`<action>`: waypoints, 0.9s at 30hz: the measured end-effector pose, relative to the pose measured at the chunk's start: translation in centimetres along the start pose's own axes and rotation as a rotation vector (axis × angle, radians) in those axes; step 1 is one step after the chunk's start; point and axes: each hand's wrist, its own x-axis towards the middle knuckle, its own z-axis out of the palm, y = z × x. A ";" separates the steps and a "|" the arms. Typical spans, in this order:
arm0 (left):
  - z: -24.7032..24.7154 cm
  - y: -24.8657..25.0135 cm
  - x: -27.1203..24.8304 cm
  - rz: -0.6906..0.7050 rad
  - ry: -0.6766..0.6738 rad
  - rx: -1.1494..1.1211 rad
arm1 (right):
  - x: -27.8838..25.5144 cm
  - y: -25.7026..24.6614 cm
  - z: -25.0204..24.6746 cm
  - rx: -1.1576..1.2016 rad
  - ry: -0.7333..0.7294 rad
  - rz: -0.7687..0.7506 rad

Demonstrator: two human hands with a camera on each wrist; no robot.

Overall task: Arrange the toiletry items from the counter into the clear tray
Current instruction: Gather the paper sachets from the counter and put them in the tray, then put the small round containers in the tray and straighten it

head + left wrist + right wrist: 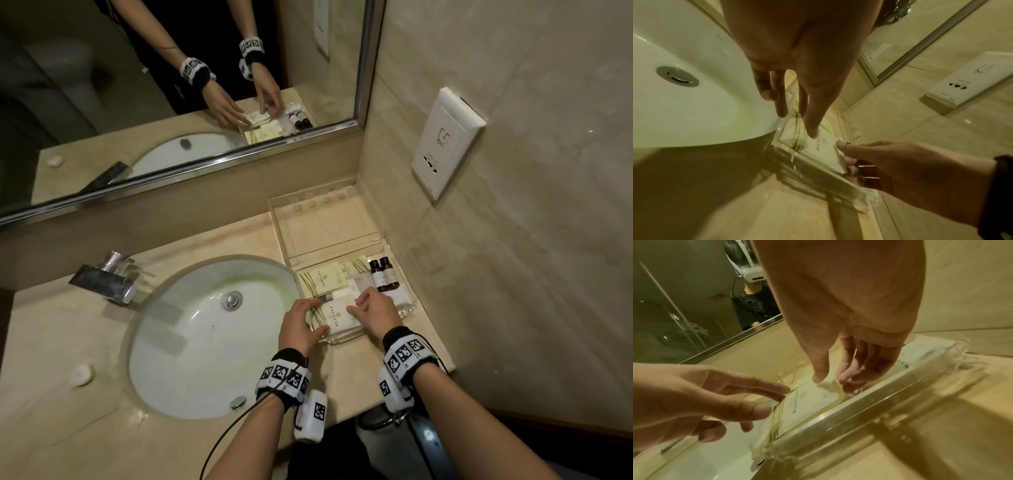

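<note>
The clear tray (406, 310) sits on the counter, right of the sink. In it lie pale packets (322, 278) and two dark bottles (383, 274) at the back right. A pale packet with green stripes (334, 315) lies at the tray's front. My left hand (320, 317) spans its left end with straight fingers, the thumb (813, 133) resting on top. My right hand (356, 306) pinches the packet's right edge (835, 155) between thumb and curled fingers. In the right wrist view both hands flank the packet (813, 399) behind the tray's front wall (879, 399).
The white sink (205, 342) with a metal faucet (106, 277) lies to the left. The tray's clear lid (318, 226) stands open toward the mirror. A wall socket (442, 144) is on the right wall. A small white round object (82, 375) lies front left.
</note>
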 end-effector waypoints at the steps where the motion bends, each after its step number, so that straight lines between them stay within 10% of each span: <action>1: 0.1 0.0 0.0 0.002 0.000 0.017 | 0.0 0.1 0.1 0.000 0.015 0.002; 16: -0.3 0.0 -0.2 0.038 0.095 0.002 | -0.7 -0.6 -1.2 0.056 0.059 -0.035; 27: -9.0 -1.8 -4.0 -0.235 0.343 -0.292 | -1.5 -10.5 2.5 0.306 -0.072 -0.359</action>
